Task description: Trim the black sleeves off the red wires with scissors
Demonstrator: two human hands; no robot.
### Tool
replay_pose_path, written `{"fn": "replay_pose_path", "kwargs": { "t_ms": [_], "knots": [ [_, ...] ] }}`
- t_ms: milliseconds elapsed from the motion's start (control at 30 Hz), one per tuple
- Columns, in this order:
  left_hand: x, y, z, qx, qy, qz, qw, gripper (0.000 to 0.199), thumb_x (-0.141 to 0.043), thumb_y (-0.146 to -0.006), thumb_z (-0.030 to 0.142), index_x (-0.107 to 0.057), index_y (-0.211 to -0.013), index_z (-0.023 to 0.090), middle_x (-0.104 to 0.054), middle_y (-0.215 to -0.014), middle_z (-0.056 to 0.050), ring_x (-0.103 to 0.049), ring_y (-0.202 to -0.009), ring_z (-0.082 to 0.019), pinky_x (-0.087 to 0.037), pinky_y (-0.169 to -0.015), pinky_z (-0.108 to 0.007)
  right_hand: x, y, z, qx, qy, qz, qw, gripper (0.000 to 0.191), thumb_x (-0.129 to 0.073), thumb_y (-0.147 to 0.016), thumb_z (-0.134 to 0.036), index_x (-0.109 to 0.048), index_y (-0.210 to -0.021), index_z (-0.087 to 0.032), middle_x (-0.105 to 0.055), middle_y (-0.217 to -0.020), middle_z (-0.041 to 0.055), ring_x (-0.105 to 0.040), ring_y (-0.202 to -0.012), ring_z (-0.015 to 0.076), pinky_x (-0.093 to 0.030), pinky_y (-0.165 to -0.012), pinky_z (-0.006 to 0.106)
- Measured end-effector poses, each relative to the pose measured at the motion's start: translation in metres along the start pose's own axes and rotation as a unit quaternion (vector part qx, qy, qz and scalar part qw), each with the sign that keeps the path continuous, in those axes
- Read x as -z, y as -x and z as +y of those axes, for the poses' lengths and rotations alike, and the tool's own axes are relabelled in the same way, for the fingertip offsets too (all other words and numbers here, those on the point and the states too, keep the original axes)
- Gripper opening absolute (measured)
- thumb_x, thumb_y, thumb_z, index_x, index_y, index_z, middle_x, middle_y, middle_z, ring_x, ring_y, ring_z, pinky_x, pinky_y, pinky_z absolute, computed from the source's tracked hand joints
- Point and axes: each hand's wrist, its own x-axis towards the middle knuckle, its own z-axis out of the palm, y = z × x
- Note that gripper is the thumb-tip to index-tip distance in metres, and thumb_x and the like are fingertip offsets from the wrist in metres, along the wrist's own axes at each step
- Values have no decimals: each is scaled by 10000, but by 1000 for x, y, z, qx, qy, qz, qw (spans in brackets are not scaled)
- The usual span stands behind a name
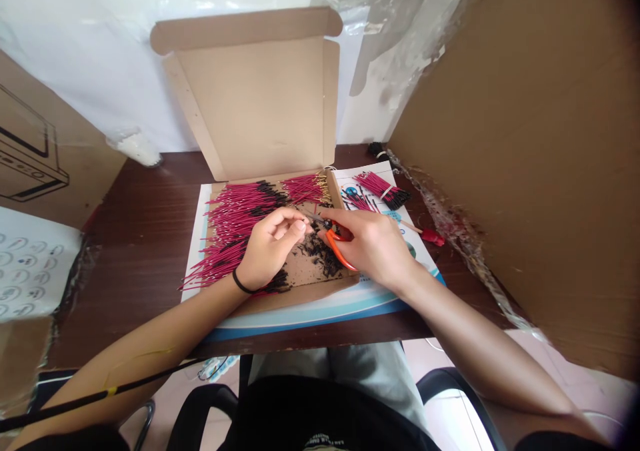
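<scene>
My right hand (376,243) is closed around orange-handled scissors (341,251), whose blades point left toward my other hand. Thumb and forefinger of my left hand (273,243) are pinched together just left of the blades; what they hold is too small to make out. Under both hands lies an open cardboard box (255,98) with its lid raised. Many dark-red wires (227,221) with black ends fill its left side, and another red bunch (304,188) with gold-coloured tips lies at the back. Black scraps (320,254) are scattered over the box floor.
Right of the box, a banded bundle of red wires (383,188) and a red-tipped tool (431,236) lie on a printed sheet (420,264). A tall cardboard panel (540,158) closes off the right side. A white bottle-like object (140,148) lies at the back left.
</scene>
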Motion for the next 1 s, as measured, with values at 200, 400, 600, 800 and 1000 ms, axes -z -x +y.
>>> {"fn": "replay_pose_path", "kwargs": {
  "t_ms": [200,400,600,800,1000],
  "knots": [
    [1,0,0,-24,-39,10,999,207,-678,-810,379,-634,-866,185,-695,-822,-27,-615,-702,-109,-483,-646,-217,-3,0,-1,26,4,17,1000,325,-551,-862,-290,-689,-1147,-217,-730,-821,32,-597,-609,131,-388,-561,257],
    [-2,-1,6,-29,-70,19,997,253,-694,-780,414,-635,-844,177,-689,-794,-35,-625,-692,-131,-496,-642,-246,-5,1,1,55,10,29,998,270,-525,-897,-334,-711,-1028,-190,-729,-827,43,-633,-669,143,-386,-563,247],
    [-2,-1,6,-30,-67,9,997,225,-687,-788,396,-636,-840,183,-691,-790,-22,-623,-691,-124,-496,-660,-249,-5,1,2,75,15,31,997,235,-533,-902,-323,-704,-999,-194,-723,-801,31,-636,-666,140,-375,-547,243],
    [-3,-1,9,-27,-79,2,997,261,-694,-775,423,-644,-825,172,-683,-757,-33,-615,-673,-138,-493,-636,-260,-6,1,7,89,37,25,995,201,-588,-874,-298,-694,-1018,-207,-736,-882,34,-664,-742,168,-414,-604,256],
    [0,-1,7,-36,-92,-3,995,242,-692,-778,406,-650,-802,168,-668,-754,-28,-593,-674,-128,-483,-640,-251,-6,0,9,103,48,4,994,200,-579,-884,-300,-693,-1019,-207,-722,-834,32,-642,-722,163,-419,-624,269]
  ]
}}
